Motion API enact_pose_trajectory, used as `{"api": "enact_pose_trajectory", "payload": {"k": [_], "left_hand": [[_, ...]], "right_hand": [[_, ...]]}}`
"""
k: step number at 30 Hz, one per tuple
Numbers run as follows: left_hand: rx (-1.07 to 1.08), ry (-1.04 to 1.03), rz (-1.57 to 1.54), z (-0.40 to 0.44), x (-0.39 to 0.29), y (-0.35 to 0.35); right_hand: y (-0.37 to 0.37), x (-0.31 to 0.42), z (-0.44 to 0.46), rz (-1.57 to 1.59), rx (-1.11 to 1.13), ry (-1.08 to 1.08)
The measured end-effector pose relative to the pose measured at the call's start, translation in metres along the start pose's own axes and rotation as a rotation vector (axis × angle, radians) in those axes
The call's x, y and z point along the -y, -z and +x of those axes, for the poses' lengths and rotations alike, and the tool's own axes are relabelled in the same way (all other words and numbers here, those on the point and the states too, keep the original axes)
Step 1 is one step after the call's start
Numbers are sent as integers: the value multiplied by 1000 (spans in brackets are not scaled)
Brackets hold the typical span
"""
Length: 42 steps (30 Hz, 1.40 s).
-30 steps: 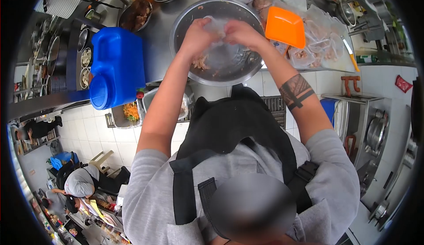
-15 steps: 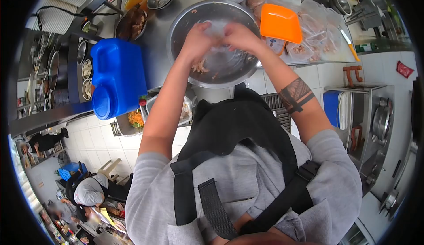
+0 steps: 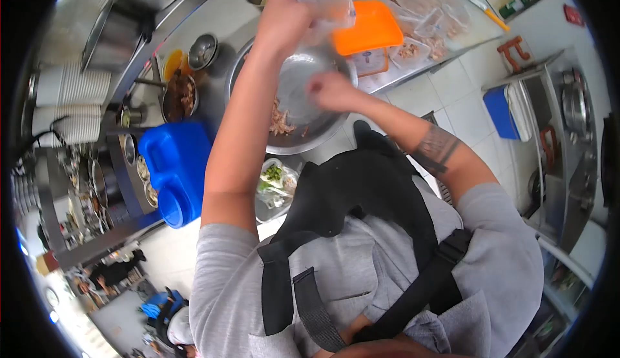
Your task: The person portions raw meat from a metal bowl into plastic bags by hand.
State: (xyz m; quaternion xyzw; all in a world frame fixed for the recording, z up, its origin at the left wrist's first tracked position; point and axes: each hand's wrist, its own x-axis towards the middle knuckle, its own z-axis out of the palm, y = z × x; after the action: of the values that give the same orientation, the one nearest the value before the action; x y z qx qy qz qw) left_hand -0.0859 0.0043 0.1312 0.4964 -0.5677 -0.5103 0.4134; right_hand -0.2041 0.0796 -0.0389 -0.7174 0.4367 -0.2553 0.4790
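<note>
My left hand is raised beyond the far left part of a large metal bowl, its fingers closed on a clear plastic bag. My right hand hangs over the bowl, blurred, with its fingers curled; whether it holds anything cannot be made out. Shredded meat lies in the bowl at the near left. Just beyond the bowl's right side is an orange tray. Several clear bags of meat lie to the right of the tray.
A blue jug stands left of the bowl. Farther left are a pan of dark meat and a small metal bowl. A knife lies at the far right. Another person is at lower left.
My left hand has lifted up and away from the bowl with the plastic bag. My right hand has parted from it and moved lower over the bowl. The camera view has turned.
</note>
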Motion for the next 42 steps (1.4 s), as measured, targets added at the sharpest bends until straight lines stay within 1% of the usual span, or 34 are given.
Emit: {"api": "enact_pose_trajectory", "payload": {"k": [1,2,3,4,6,7,9,10,12,13,14,16,18,19,20,22,24,26,28,30,31,33,34,35,37,38,39,40,42], "left_hand": [[43,17,-103,10,-2,-13],[74,23,-83,22,1,-23],[104,4,-175,37,6,-33],[134,-12,-269,47,8,-42],[165,38,-238,64,23,-52],[148,45,-215,74,39,-56],[141,70,-186,83,59,-61],[116,76,-172,81,64,-63],[99,101,-152,76,69,-66],[80,97,-120,75,68,-68],[61,89,-89,73,67,-70],[68,89,-77,73,69,-72],[108,46,0,71,69,-74],[111,52,3,69,68,-75],[107,42,-18,66,67,-77],[99,31,-41,64,67,-76],[22,-25,166,61,66,-71],[-26,-32,190,53,66,-67],[-75,-42,212,48,71,-64],[-209,-315,366,41,77,-66],[-213,-320,362,34,71,-74],[-353,-569,722,18,61,-90],[-361,-564,718,18,59,-94],[-327,-623,873,19,59,-96],[-325,-641,1048,32,56,-87],[-131,-551,1012,49,52,-79],[56,-459,962,63,48,-68],[24,-428,970,71,43,-58],[100,-140,796,86,32,-45]], "right_hand": [[-22,-20,9,-349,46,166],[-32,-10,13,-428,186,39],[-39,2,17,-499,330,-87],[-49,-2,25,-476,301,-96],[-66,-10,37,-529,507,-49],[-59,-2,37,-509,488,-56],[-52,9,31,-409,689,-19],[-54,6,32,-387,684,-25],[-56,5,31,-507,602,31],[-57,4,28,-487,602,24],[-56,3,27,-537,474,82],[-61,-5,33,-580,343,132],[-70,-5,46,-406,400,93],[-73,-1,51,-399,400,91],[-76,3,55,-466,479,78],[-83,4,63,-535,562,67],[-94,1,67,-606,605,150],[-115,-11,78,-613,620,164],[-118,-8,78,-617,630,181],[-118,-5,80,-612,638,206],[-117,-4,80,-602,637,219],[-112,-1,75,-574,637,255],[-103,6,68,-549,634,284],[-93,11,61,-510,628,316],[-59,29,38,-445,590,337],[-41,38,26,-424,561,299],[-24,40,20,-439,491,181],[-7,41,14,-447,418,63],[11,21,20,-475,236,-21]]}}
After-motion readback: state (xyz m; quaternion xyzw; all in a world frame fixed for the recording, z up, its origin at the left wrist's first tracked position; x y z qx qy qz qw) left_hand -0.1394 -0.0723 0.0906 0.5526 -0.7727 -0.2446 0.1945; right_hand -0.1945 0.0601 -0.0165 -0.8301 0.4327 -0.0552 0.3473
